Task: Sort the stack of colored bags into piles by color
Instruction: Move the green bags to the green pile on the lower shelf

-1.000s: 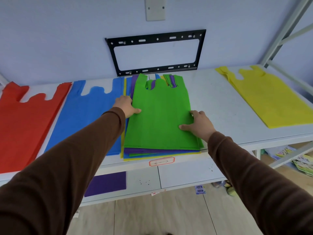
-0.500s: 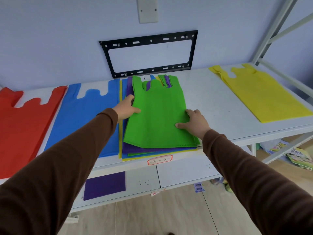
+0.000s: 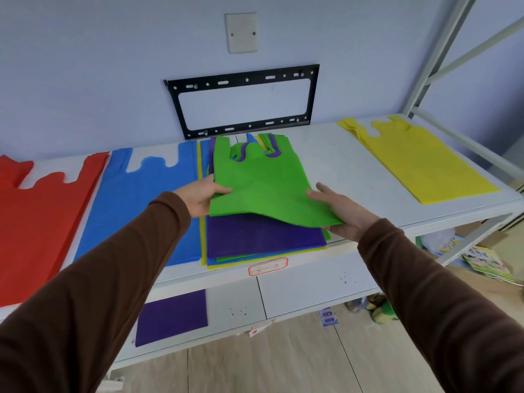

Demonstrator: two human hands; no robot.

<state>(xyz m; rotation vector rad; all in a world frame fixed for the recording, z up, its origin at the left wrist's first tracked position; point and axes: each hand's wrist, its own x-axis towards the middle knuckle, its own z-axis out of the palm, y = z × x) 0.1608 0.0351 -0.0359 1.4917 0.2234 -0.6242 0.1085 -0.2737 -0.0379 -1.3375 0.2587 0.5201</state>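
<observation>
A mixed stack of coloured bags [image 3: 263, 245] lies in the middle of the white shelf [image 3: 334, 165], with a purple bag uppermost. A green bag [image 3: 261, 188] is lifted off the stack at its near end. My left hand [image 3: 201, 197] grips its left edge, thumb on top. My right hand [image 3: 343, 214] holds its right near corner from below. On the shelf lie a red bag [image 3: 37, 217] at far left, a blue bag [image 3: 141, 205] beside the stack, and a yellow bag [image 3: 419, 163] at right.
A purple bag [image 3: 173, 317] lies on the lower shelf. A black metal bracket [image 3: 243, 100] is fixed to the wall behind the stack. White frame bars [image 3: 453, 52] rise at right. Boxes and printed packets sit on the floor at lower right.
Both hands have taken hold of the green bag's sides and raised its near end off the stack, uncovering the purple bag beneath.
</observation>
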